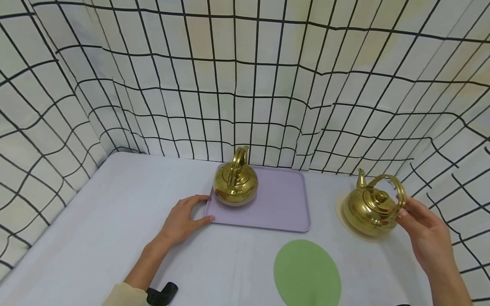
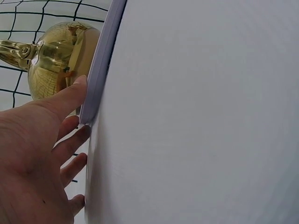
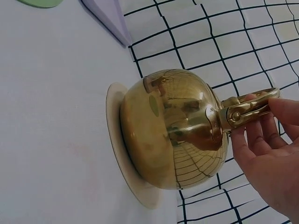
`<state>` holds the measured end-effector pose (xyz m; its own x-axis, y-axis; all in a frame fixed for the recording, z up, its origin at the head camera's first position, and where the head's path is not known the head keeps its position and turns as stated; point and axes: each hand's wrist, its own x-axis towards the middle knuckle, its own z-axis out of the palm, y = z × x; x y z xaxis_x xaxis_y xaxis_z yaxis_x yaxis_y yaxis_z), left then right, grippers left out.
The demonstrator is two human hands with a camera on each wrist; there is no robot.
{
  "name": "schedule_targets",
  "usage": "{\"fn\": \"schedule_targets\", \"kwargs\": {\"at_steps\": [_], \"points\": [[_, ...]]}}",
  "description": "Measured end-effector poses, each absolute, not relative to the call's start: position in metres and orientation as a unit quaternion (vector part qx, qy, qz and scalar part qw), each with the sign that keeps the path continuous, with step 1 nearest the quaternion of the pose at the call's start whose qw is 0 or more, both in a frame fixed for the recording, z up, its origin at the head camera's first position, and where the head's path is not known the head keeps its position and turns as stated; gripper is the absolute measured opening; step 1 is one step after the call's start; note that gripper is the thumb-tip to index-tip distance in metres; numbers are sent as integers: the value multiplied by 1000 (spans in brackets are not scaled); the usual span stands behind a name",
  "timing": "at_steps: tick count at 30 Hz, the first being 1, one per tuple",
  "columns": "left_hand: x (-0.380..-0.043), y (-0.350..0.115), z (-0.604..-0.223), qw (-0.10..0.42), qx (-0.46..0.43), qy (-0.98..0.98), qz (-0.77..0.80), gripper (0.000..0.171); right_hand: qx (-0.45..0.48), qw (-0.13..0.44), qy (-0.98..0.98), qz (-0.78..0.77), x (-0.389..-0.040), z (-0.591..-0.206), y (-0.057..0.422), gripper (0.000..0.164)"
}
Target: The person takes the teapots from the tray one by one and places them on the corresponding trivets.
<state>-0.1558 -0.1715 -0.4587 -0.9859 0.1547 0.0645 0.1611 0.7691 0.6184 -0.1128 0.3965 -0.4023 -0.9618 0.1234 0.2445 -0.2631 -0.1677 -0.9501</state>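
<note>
At the right of the frame I am wrapping the right hand's (image 1: 428, 233) fingers round the handle of a teapot (image 1: 365, 212) that is sitting on a beige mat (image 3: 147, 196). The left hand (image 1: 183, 219), its fingers spread, is touching the left edge of a purple tray (image 1: 283, 191) at centre, where a second teapot (image 1: 235, 191) is standing.

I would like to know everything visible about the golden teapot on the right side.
The golden teapot looks like polished metal, mirroring its surroundings. It has a rounded body, a spout pointing toward the far side, a knobbed lid in place and an arched handle, gripped by the right hand. It is roughly upright over a round beige mat; whether its base touches is unclear.
</note>
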Motion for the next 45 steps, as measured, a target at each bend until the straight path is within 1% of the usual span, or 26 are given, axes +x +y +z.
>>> {"fn": "schedule_targets", "kwargs": {"at_steps": [3,13,17,20,24,28,32,35,39,45], "points": [[-156,-171,-459,5,-86,-940,-330,62,62,120,-612,779,-112,-403,398,44],[-159,-172,-459,8,-88,-940,-328,62,99,127,-594,788,-114,-406,397,43],[-159,-171,-459,9,-88,-940,-329,62,96,134,-608,776,-115,-404,397,39],[-159,-170,-459,8,-89,-939,-331,62,78,150,-625,762,-115,-398,397,31],[-159,-169,-459,7,-89,-939,-332,62,29,175,-647,741,-117,-388,394,22],[-158,-170,-459,4,-85,-941,-328,62,-58,192,-672,712,-120,-378,386,23],[-158,-170,-458,2,-86,-941,-327,62,-169,240,-691,661,-123,-369,373,25],[-158,-170,-458,0,-86,-941,-327,62,-200,292,-698,622,-123,-363,362,21],[-158,-170,-456,-3,-84,-942,-324,62,-155,346,-716,586,-121,-360,349,16],[-156,-171,-454,-11,-78,-942,-325,61,-67,392,-801,448,-118,-359,331,19]]}}
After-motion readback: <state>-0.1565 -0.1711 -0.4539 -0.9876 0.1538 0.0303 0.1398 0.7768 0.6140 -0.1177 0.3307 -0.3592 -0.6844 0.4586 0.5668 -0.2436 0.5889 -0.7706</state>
